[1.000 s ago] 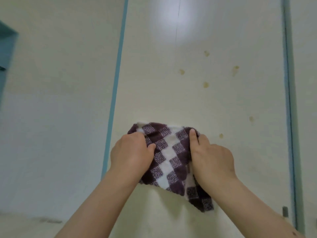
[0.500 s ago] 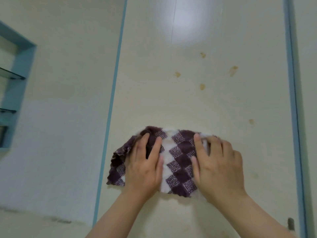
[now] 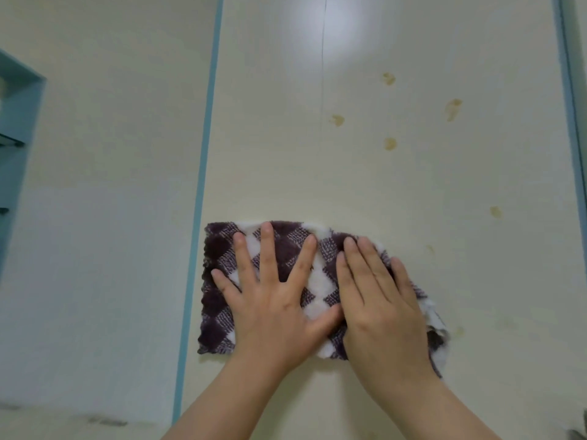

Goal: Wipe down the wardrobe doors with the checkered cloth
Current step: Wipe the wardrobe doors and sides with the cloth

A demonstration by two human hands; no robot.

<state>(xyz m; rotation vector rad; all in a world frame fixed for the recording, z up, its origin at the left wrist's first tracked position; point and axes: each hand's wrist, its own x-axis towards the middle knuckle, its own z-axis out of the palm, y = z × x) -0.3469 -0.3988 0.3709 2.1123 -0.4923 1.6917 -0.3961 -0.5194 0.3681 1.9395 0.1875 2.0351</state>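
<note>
Pressing the purple-and-white checkered cloth [image 3: 219,258] flat against the cream wardrobe door [image 3: 349,192], we lay our left hand [image 3: 273,312] and right hand [image 3: 381,312] on it, fingers straight, gripping nothing, just right of a blue vertical strip [image 3: 200,192]; brown stains [image 3: 390,143] dot the door beyond.

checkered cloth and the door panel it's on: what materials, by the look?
Checkered cloth: soft plush textile, probably microfibre or terry. The signs are its fuzzy pile and wavy stitched edge.
Wardrobe door: cream, smooth, semi-gloss. A soft light glare shows near its top. Likely laminate or painted board; the look does not settle which.
</note>
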